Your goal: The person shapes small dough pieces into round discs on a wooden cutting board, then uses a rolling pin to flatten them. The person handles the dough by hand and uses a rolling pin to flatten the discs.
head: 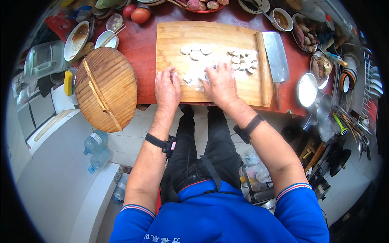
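A floured wooden cutting board (pixel 170 36) lies before me. My left hand (pixel 167 88) rests at its left front edge with the fingers curled; whether anything is inside them is hidden. Palm down, my right hand (pixel 221 85) is over the floured middle, and its fingertips hide what they touch. One small dough piece (pixel 187 79) lies between my hands. Several flattened dough pieces (pixel 195 55) sit farther back, and a cluster of small cut dough pieces (pixel 243 60) is to the right. Along the board's right side lies a wooden rolling pin (pixel 263 70), beside a cleaver (pixel 276 57).
A round wooden lid (pixel 106 91) overhangs the red table (pixel 136 45) at left. Behind it stand a white bowl with chopsticks (pixel 106 40) and tomatoes (pixel 140 15). Sauce bowl (pixel 281 19), sweet potatoes (pixel 304 35) and metal pan (pixel 322 106) are at right.
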Motion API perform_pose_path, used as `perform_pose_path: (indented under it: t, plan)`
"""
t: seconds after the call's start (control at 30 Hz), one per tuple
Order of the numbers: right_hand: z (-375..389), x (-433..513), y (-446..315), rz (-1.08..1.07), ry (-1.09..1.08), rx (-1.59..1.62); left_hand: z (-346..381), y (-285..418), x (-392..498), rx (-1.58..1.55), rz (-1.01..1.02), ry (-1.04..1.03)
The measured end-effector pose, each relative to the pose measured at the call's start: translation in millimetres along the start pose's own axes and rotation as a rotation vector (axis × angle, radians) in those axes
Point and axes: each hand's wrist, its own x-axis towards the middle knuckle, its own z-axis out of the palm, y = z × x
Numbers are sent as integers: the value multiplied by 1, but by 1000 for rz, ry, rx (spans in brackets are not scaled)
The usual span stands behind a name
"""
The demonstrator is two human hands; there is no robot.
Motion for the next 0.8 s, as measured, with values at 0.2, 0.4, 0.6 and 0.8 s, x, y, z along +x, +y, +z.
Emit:
perform_pose_path:
  t: [0.2, 0.4, 0.6, 0.8]
  plan:
    - [-14, 10, 17, 197, 126, -34, 25, 13, 25, 115, -12, 82]
    - [-7, -1, 7, 195, 87, -14, 52, 14, 32, 162, 66, 104]
    - [-1, 6, 9, 206, 80, 11, 58, 3, 35, 201, 99, 139]
    - [-7, 6, 12, 208, 82, 26, 60, 1, 37, 241, 143, 139]
